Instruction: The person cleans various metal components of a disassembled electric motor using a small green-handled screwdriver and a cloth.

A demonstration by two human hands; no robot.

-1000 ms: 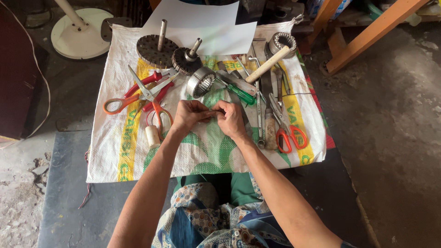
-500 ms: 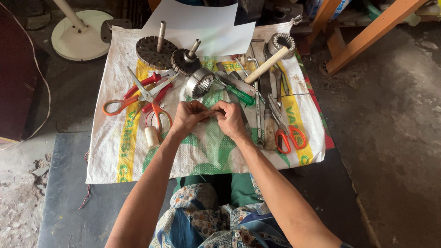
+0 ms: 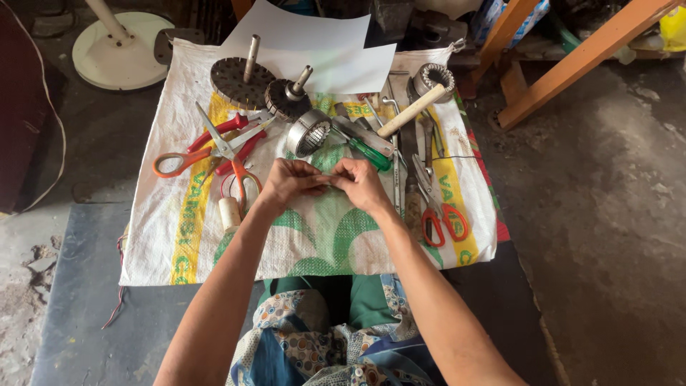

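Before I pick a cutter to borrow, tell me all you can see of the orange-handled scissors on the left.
The orange-handled scissors lie flat on the woven sack cloth, left of the left hand and apart from it. They are open: two long plain metal blades cross, tips pointing up the cloth; one orange plastic loop points left, the other down. They overlap the red-handled pliers.
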